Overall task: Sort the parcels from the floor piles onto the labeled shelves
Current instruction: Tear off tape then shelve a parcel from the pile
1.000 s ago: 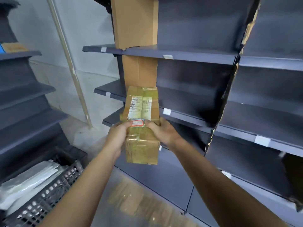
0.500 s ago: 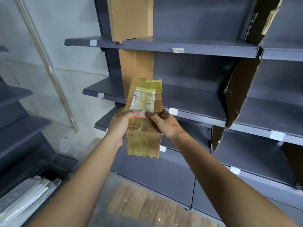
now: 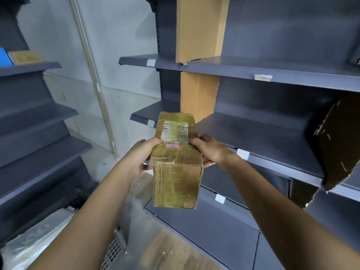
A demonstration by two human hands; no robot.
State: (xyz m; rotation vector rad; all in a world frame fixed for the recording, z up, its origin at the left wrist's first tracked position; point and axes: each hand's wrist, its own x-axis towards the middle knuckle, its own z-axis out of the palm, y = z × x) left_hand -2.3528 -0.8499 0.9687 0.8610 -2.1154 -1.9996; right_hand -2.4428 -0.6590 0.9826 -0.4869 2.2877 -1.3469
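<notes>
Parcel [image 3: 176,162] sits clamped between both hands, left hand [image 3: 143,156] gripping one side and right hand [image 3: 209,151] the other, just short of the grey shelf [image 3: 263,133] beyond the right hand. Best to read its sticker, match it to the white tag [image 3: 243,154] by the right wrist, then slide it in flat, clear of the cardboard divider [image 3: 198,96] above the hands. Below the left forearm, a crate [image 3: 115,250] holds white plastic packets [image 3: 37,240].

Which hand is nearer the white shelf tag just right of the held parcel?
Right. The right hand grips the parcel's right side, just left of the tag; the left hand grips its opposite side.
</notes>
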